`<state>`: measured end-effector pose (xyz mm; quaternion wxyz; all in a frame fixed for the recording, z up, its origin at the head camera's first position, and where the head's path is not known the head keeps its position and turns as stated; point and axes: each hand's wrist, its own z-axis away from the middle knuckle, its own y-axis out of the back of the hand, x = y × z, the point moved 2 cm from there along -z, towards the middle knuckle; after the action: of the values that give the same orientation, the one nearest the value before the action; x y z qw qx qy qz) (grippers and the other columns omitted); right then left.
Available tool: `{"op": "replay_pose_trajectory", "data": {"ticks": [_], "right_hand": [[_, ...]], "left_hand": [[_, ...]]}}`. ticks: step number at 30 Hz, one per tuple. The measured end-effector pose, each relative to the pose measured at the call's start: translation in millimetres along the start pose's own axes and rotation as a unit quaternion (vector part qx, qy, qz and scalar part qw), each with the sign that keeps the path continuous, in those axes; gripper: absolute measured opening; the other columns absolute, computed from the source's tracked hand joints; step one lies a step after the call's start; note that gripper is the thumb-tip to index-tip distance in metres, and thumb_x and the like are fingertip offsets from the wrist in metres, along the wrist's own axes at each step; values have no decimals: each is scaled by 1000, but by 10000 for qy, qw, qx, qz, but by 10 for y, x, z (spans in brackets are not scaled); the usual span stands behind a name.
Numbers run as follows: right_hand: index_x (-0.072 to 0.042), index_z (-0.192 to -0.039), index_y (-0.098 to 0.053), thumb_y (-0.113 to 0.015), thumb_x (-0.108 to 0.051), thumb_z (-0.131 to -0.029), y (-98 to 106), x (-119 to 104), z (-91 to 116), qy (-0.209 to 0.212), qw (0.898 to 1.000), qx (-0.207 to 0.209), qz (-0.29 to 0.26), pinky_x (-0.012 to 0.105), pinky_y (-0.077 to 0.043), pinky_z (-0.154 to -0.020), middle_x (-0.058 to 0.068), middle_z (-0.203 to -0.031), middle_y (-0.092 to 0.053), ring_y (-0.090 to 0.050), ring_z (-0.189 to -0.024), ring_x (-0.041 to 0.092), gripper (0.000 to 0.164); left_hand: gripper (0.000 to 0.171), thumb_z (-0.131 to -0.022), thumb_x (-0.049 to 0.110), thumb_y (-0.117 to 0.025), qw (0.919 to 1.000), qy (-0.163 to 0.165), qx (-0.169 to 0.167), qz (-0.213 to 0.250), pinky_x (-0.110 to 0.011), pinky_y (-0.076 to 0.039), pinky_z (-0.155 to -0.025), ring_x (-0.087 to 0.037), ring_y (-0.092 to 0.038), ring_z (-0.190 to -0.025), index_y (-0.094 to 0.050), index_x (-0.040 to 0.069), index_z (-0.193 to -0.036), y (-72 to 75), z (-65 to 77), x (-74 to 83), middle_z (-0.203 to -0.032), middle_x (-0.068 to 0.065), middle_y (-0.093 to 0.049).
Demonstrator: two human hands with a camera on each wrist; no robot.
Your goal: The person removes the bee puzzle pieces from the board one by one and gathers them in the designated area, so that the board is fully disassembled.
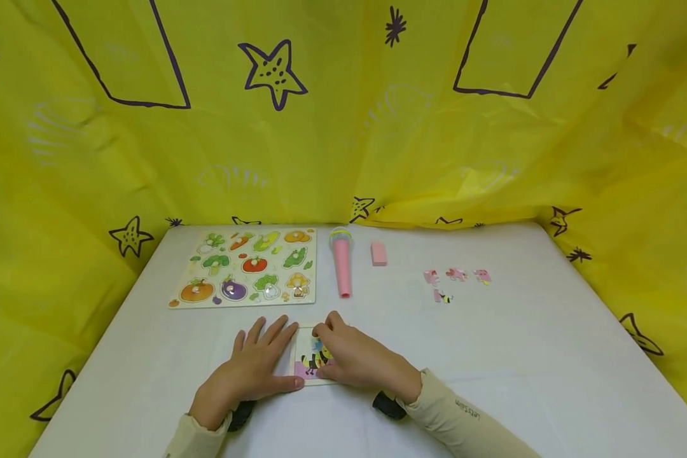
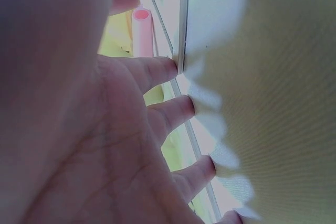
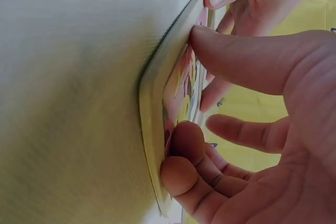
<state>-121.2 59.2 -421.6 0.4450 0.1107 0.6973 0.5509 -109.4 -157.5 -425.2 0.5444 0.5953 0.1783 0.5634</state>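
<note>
A small jigsaw puzzle board (image 1: 311, 362) with a pale raised rim and a black-and-yellow striped picture lies flat on the table near its front edge. My left hand (image 1: 257, 362) is spread flat at its left side, thumb and forefinger touching the rim; the left wrist view shows those fingers (image 2: 170, 111) straight. Over the right part of the board, my right hand (image 1: 357, 356) bends its fingers and covers that part. In the right wrist view, the right thumb (image 3: 236, 56) touches the board's near edge, and curled fingertips (image 3: 181, 174) hold its side.
Several loose pink puzzle pieces (image 1: 457, 274) lie at the right. Behind the hands are a vegetable peg board (image 1: 246, 299), a pink toy microphone (image 1: 342, 270) and a pink block (image 1: 379, 254). Yellow patterned cloth (image 1: 343, 146) surrounds the white table (image 1: 527, 356).
</note>
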Motion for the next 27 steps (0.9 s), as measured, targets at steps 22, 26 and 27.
{"op": "replay_pose_trajectory", "data": {"ticks": [22,26,27], "right_hand": [[3,-117,-64,-92,-23,-87,-21,-50,-5,-428,9989,-124,140,21,-47,-68,2,-107,-43,-51,-74,9,49],[3,-118,-65,-92,-24,-87,-8,-51,-21,-414,9989,-120,194,22,-47,-69,2,-108,-45,-51,-75,9,49],[3,-118,-65,-92,-24,-87,-7,-51,-25,-398,9989,-124,193,22,-48,-69,2,-108,-46,-51,-75,9,49]], "left_hand": [[102,-85,56,-86,9998,172,-53,-59,-83,-8,-115,-58,-16,-155,-42,10,-164,-42,6,6,-173,-16,-30],[102,-85,56,-86,9999,149,-38,-71,-84,-9,-115,-59,-16,-155,-42,9,-164,-27,3,2,-172,-17,-30],[101,-85,56,-86,9999,146,-35,-72,-84,-9,-115,-59,-16,-155,-42,9,-164,-24,2,-2,-172,-17,-30]]}}
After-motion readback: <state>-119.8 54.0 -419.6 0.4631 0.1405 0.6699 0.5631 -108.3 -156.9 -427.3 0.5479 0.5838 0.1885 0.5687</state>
